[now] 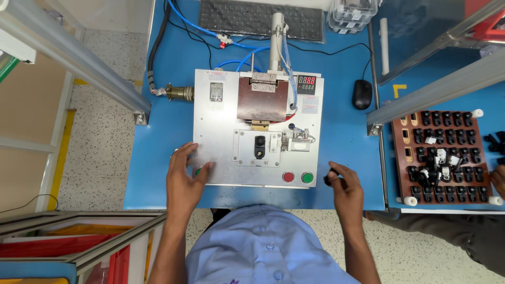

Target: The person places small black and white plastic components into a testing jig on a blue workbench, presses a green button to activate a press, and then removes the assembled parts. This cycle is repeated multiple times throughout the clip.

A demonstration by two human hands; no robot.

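From the head camera we look straight down on a blue table (pixel 158 158) carrying a flat grey metal fixture (pixel 221 158). Our left hand (pixel 184 179) lies on the fixture's lower left corner with the fingers spread fairly wide and flat, the thumb reaching toward a green button (pixel 198 172) that it mostly hides; we cannot tell whether it presses it. Our right hand (pixel 344 186) rests on the table just right of the fixture, fingers curled narrow around a small black part (pixel 327 180) pinched at the fingertips. On the fixture's front edge sit a red button (pixel 288 177) and a second green button (pixel 307 178) side by side. In the middle a black piece (pixel 260 146) sits in a recessed nest (pixel 258 149), with a brown hinged plate (pixel 262 99) raised behind it and a red digit display (pixel 306 82) to its right. Blue air hoses (pixel 242 58) run to the fixture's back. A keyboard (pixel 260 20) and black mouse (pixel 362 94) lie farther off. To the right, a brown tray (pixel 400 179) holds rows of black parts, and another person's hand (pixel 498 179) shows at its far edge.
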